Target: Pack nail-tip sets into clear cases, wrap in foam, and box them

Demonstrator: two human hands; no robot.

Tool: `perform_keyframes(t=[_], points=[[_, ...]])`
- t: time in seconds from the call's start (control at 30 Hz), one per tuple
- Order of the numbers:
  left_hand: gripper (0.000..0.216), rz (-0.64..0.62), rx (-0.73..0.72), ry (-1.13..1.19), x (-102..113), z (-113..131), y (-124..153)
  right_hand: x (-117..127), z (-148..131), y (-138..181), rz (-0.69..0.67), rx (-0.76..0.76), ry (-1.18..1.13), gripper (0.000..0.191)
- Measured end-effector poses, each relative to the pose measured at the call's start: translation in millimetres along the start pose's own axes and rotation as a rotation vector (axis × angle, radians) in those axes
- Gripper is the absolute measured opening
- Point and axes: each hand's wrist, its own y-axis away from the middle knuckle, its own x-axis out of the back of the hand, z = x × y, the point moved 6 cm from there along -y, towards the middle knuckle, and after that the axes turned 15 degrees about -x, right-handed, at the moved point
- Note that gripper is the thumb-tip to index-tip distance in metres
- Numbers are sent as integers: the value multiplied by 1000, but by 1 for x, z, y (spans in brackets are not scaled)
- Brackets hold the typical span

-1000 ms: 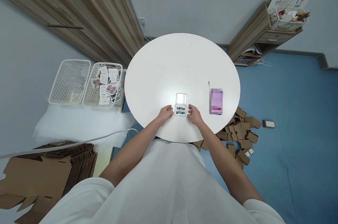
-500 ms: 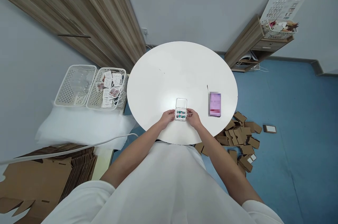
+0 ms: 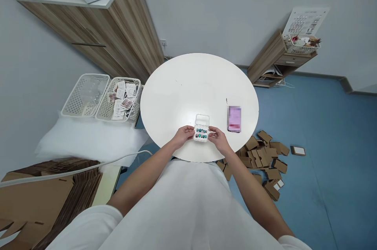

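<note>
A small white case (image 3: 201, 137) with its clear lid (image 3: 202, 119) raised is at the front of the round white table (image 3: 188, 81). Inside it lie two rows of small glossy pieces in teal, pink and dark colours, which look like press-on nails. My left hand (image 3: 183, 135) pinches the case by its left side. On the opposite side, the fingers of my right hand (image 3: 218, 138) grip the right edge. Whether the case rests on the table or is held just above it, I cannot tell.
A blurred purple phone-like object (image 3: 234, 119) lies on the table's right. To the left stand two white baskets, one holding printed cards (image 3: 125, 99). Small cardboard boxes (image 3: 262, 157) are heaped on the blue floor at right. Flattened cardboard (image 3: 38, 199) is stacked at lower left.
The view has shifted slightly. The case is tilted a little more, its lid still raised, and both hands remain at its sides with the right fingers somewhat more spread.
</note>
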Motion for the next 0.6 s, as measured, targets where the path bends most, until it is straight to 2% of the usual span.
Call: perform_keyframes(t=[0.1,0.2,0.4,0.6], points=[[37,-2,11,59,-7,2,3,9,0,0,-25,4,-63,48],[37,14,-4,76,-11,2,6,15,2,-8,-58,-54,-168,45],[35,20,-12,98,-16,1,12,9,-9,-27,-180,-190,-170,35],[32,25,29,119,-19,2,18,7,-25,-31,-179,-145,-152,37]])
